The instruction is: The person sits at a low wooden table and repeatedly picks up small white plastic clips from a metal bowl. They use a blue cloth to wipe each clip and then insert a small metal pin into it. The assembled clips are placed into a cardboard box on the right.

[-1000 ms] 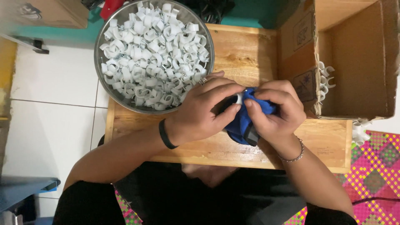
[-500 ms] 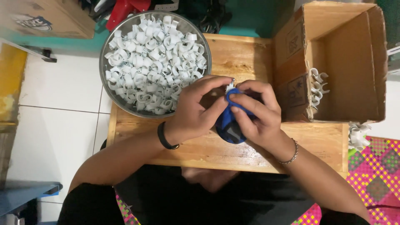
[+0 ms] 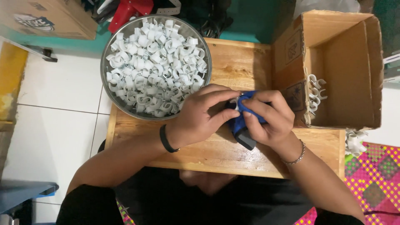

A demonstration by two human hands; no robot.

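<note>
Both hands meet over a small wooden table point(image 3: 233, 158). My right hand point(image 3: 268, 118) grips a blue tool with a black end point(image 3: 242, 131). My left hand point(image 3: 200, 116) pinches a small white clip point(image 3: 237, 103) against the top of that tool with thumb and forefinger. A black band sits on my left wrist, a thin bracelet on my right. Just left of the hands stands a round metal bowl point(image 3: 109, 98) heaped with several white plastic clips point(image 3: 154, 62).
An open cardboard box point(image 3: 346, 66) lies on its side at the table's right end, with a few white clips point(image 3: 314, 93) at its mouth. More clips point(image 3: 354, 141) lie beside the table's right edge. White floor tiles lie to the left, a pink patterned mat at lower right.
The two hands stay pressed together on the blue tool and have drifted a little toward the bowl. The fingers shifted slightly around the white clip.
</note>
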